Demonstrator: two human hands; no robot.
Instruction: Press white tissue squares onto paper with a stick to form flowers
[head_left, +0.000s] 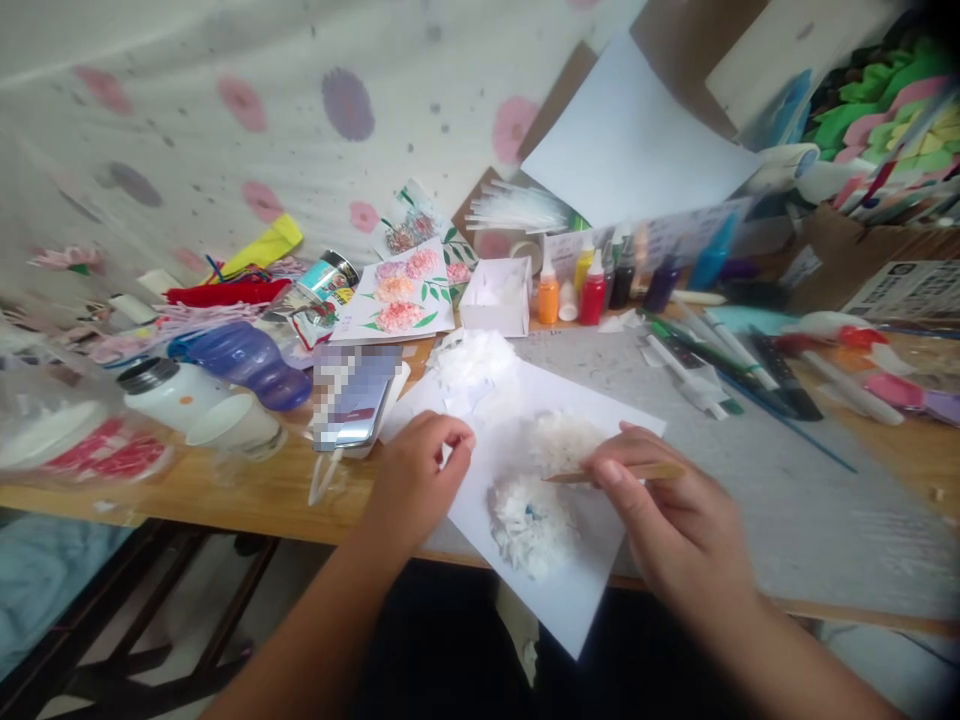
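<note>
A white sheet of paper [592, 395] lies on the table and overhangs its front edge. Three ruffled white paper flowers rest on it: one at the back left [472, 365], one in the middle [562, 440] and one nearest me [532, 525], which has a bluish spot at its centre. My right hand [671, 500] grips a thin wooden stick [645, 471], its tip just above the nearest flower. My left hand [424, 480] is at the sheet's left edge with fingers curled together; whether a small white bit between them is held or just paper behind, I cannot tell.
A phone [360, 400], a paper cup [236, 425], a white bottle [169, 390] and a purple bottle [251, 360] stand left. Behind are a flower picture [405, 290], a white box [495, 298] and paint bottles [592, 292]. Pens [735, 345] lie right, near a cardboard box [877, 260].
</note>
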